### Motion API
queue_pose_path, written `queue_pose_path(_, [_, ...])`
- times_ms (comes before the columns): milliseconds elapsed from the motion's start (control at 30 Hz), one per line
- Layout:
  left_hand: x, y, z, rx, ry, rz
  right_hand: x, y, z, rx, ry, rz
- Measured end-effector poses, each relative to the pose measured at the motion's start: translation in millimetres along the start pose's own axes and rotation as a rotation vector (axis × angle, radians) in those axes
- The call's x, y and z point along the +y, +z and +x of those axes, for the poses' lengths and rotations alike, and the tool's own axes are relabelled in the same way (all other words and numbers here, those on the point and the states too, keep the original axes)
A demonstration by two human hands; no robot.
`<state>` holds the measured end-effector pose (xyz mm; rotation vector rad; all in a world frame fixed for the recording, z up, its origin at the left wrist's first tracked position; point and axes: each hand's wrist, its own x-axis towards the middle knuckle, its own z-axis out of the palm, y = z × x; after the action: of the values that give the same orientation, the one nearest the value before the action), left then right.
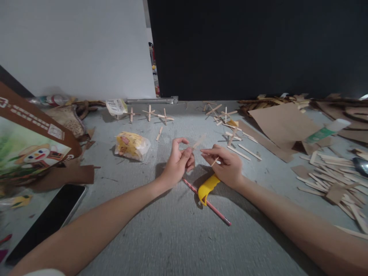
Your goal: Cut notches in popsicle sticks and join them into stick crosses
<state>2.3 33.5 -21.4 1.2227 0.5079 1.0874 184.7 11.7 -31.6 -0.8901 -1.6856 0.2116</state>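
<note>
My left hand (178, 163) is closed, pinching a flat wooden craft stick (199, 141) between thumb and fingers; the stick is blurred and points up to the right. Close by on the right, my right hand (227, 165) has its fingers curled round a short wooden stick piece (215, 161). Below that hand lies a curved yellow plastic handle (207, 188), its far end hidden by the hand. A pink patterned pencil (217, 213) passes under the handle on the grey table.
Small crossed-stick pieces (149, 113) stand at the back. Loose sticks (244, 151) and a large stick pile (330, 176) lie right, near cardboard (284, 122) and a glue stick (327, 131). Left are a yellow-white packet (132, 145), a phone (47, 222) and a printed bag (34, 142).
</note>
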Motion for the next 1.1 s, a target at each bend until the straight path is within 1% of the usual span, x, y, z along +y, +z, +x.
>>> queue_pose_path(167, [-0.6,-0.4,3.6,0.062,-0.008,-0.059,1.5,-3.6,-0.7,-0.059,0.056,0.067])
queue_pose_path(233, [0.2,-0.8,4.4,0.086,-0.022,-0.074,3.0,-4.6,-2.3,-0.078,0.115,0.139])
queue_pose_path(300, [0.8,-1.5,4.7,0.108,-0.040,-0.079,5.1,-3.6,-3.5,-0.069,0.167,0.241])
queue_pose_path(433, [0.9,-2.5,5.3,0.137,-0.057,-0.086,7.5,1.6,-3.1,-0.057,0.231,0.404])
queue_pose_path(533, [1.2,-2.4,6.0,0.139,-0.058,-0.090,6.9,3.2,-1.9,-0.119,0.272,0.417])
queue_pose_path(633, [2.0,-2.2,6.4,0.123,-0.055,-0.095,6.6,2.4,-1.4,-0.186,0.299,0.379])
queue_pose_path(833, [2.6,-2.4,5.4,0.111,-0.062,-0.099,9.1,2.6,-1.3,-0.165,0.330,0.393])
queue_pose_path(1100, [1.3,-3.1,5.8,0.093,-0.039,-0.072,9.5,1.5,-1.9,-0.210,0.337,0.477])
